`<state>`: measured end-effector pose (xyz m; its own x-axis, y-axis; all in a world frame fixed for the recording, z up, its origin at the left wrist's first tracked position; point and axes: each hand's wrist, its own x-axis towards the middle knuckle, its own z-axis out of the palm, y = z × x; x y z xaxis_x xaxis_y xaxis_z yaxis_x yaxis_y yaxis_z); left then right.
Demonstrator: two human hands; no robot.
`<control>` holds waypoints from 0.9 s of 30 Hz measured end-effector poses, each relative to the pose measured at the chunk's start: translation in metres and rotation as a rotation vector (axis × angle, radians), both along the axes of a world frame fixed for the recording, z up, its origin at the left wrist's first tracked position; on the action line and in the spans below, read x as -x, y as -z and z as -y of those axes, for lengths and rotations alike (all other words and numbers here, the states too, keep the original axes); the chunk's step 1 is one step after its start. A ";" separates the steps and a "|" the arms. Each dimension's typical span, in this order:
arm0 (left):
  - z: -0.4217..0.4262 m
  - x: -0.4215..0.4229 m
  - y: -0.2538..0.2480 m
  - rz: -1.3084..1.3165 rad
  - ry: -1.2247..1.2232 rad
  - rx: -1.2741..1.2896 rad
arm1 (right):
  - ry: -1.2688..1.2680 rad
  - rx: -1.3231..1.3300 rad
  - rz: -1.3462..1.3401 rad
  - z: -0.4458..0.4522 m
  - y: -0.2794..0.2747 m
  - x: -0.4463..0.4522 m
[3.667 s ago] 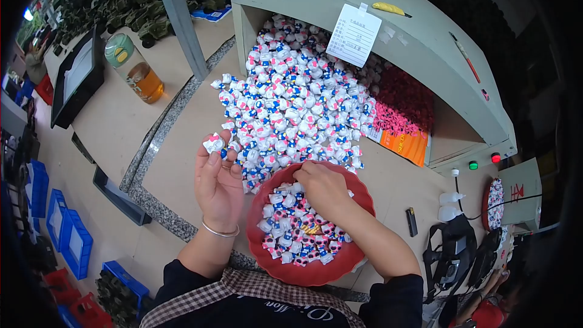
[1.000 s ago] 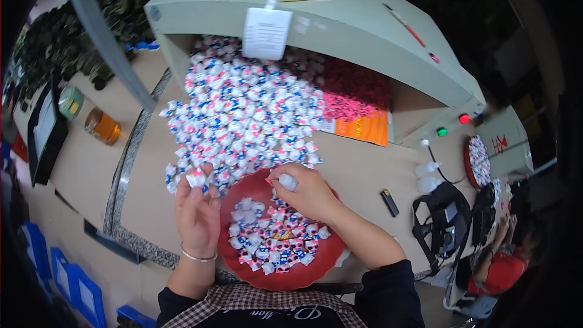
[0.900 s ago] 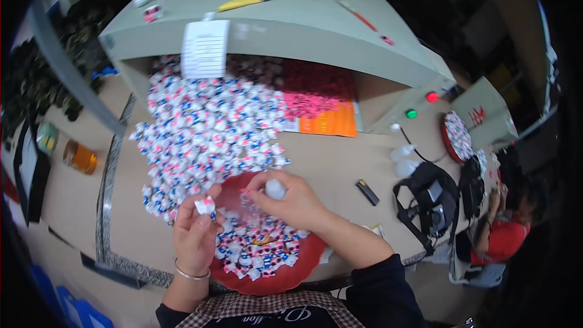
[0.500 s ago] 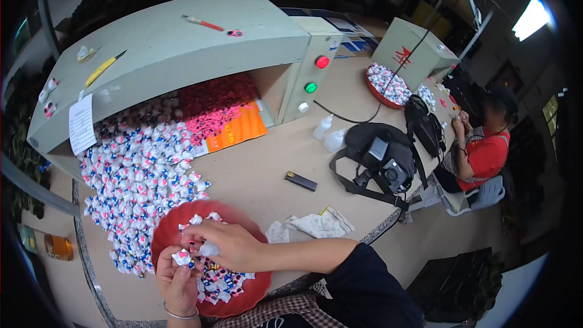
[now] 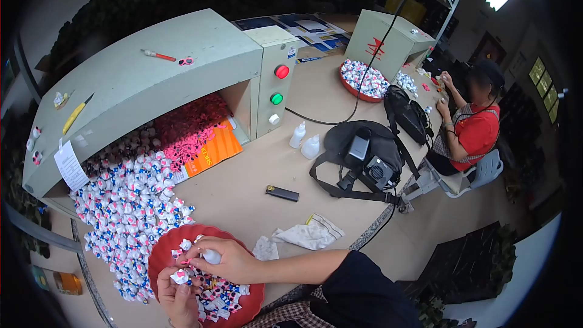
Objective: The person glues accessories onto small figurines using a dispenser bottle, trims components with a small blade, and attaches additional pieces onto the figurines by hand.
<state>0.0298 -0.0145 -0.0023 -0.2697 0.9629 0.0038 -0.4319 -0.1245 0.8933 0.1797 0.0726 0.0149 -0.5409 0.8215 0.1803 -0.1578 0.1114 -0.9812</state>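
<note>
My left hand [image 5: 177, 304] pinches a small white figurine [image 5: 180, 276] with pink and blue marks over the left side of a red basin [image 5: 258, 294]. Close beside it, my right hand [image 5: 234, 262] is closed on a small white squeeze bottle [image 5: 211, 256]. At its fingertips is a small pink piece [image 5: 186, 262], partly hidden by the fingers. Beneath both hands, the basin holds many white, pink and blue pieces [image 5: 221, 297]. To its left spreads a large heap of similar figurines [image 5: 124, 206].
A grey-green machine housing [image 5: 164, 54] covers pink pieces [image 5: 188, 136] and an orange packet [image 5: 215, 150]. Two white bottles [image 5: 303, 141], a black bag [image 5: 361, 152], a dark lighter-like object [image 5: 282, 193] and a white cloth [image 5: 310, 234] lie rightward. A co-worker [image 5: 473, 127] sits at far right.
The camera view has turned, so the bench items sit further left, the near ones lower. My hands stay together over the basin, still holding the figurine and bottle. The co-worker's one hand has risen.
</note>
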 end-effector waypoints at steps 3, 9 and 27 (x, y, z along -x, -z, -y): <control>0.002 0.005 0.007 0.037 0.032 0.003 | 0.027 -0.025 0.025 0.003 0.003 0.001; 0.003 0.006 0.010 0.037 0.077 0.006 | 0.030 -0.018 0.187 0.001 0.005 -0.006; -0.003 0.005 -0.004 0.011 0.117 0.214 | -0.212 0.432 0.056 -0.009 0.006 -0.021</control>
